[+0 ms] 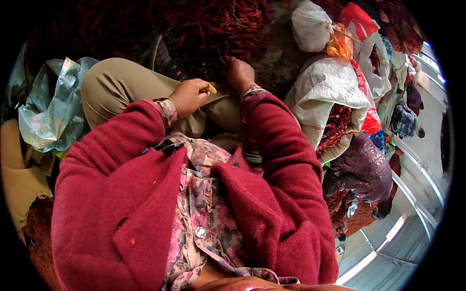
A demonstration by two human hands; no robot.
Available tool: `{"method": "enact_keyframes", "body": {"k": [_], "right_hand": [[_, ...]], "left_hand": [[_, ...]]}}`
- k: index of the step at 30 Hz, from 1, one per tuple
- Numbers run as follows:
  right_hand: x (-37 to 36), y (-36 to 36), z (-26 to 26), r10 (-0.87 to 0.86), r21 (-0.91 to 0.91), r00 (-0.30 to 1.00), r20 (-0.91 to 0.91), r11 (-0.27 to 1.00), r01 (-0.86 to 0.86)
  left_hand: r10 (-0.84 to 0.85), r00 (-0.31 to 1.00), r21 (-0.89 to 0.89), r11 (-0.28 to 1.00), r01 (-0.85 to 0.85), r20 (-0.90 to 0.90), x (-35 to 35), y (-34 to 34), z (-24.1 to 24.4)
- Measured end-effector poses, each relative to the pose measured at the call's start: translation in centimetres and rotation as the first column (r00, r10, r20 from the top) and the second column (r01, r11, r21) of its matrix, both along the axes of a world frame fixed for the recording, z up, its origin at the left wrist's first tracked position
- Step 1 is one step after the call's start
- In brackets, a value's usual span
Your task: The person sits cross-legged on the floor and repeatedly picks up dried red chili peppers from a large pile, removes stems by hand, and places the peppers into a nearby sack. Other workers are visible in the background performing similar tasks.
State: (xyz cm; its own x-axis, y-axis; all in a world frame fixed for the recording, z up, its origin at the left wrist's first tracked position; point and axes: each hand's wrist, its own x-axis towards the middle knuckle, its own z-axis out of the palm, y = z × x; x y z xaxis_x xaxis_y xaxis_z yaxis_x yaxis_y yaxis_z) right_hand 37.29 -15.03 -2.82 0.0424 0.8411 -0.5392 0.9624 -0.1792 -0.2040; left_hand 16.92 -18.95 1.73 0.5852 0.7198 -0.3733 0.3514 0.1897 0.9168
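My left hand (191, 97) hovers above my bent knee in tan trousers (123, 78), its thumb and fingers drawn together. A small yellow-green spot shows at its fingertips, too small to make out. Farther forward, my right hand (241, 74) is curled at the near edge of a heap of dried red chilli peppers (225, 29). Its fingertips are partly hidden, and whether they grip a pepper is unclear. The heap spreads across the floor before me, dark toward the left.
To my right stands an open white woven sack (327, 85) holding red peppers (333, 125), with a tied white plastic bag (311, 25) beyond it. A crumpled silvery plastic sheet (54, 105) lies left. A person in a dark patterned garment (364, 167) sits behind the sack.
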Motion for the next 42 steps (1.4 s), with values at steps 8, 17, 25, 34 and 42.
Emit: {"method": "enact_keyframes", "body": {"k": [8, 17, 25, 34, 42], "right_hand": [[-1.0, 0.8, -1.5, -0.049, 0.002, 0.995, 0.089, 0.999, 0.049], [-0.6, 0.4, -2.7, 0.015, 0.035, 0.993, 0.117, 0.999, -0.019], [-0.2, 0.2, -1.4, 0.0, 0.02, 1.0, 0.03, 1.0, -0.001], [3.5, -0.6, -2.7, -0.171, 0.087, 0.903, -0.393, 0.971, 0.222], [6.5, 0.9, 3.7, -0.347, -0.228, 0.749, -0.564, 0.938, 0.263]], "left_hand": [[-0.05, 0.998, -0.07, 0.996, 0.052, 0.022, 0.1, -0.3, -0.4], [-0.039, 0.999, -0.041, 0.998, 0.04, 0.014, 0.2, -0.7, -0.8], [0.181, 0.982, -0.016, 0.984, -0.18, 0.056, 0.1, 0.5, -1.1], [0.09, 0.928, 0.156, 0.987, -0.035, -0.361, 0.4, 6.4, -4.2], [-0.025, 0.705, 0.258, 0.921, 0.293, -0.709, 2.5, 8.2, -7.5]]}}
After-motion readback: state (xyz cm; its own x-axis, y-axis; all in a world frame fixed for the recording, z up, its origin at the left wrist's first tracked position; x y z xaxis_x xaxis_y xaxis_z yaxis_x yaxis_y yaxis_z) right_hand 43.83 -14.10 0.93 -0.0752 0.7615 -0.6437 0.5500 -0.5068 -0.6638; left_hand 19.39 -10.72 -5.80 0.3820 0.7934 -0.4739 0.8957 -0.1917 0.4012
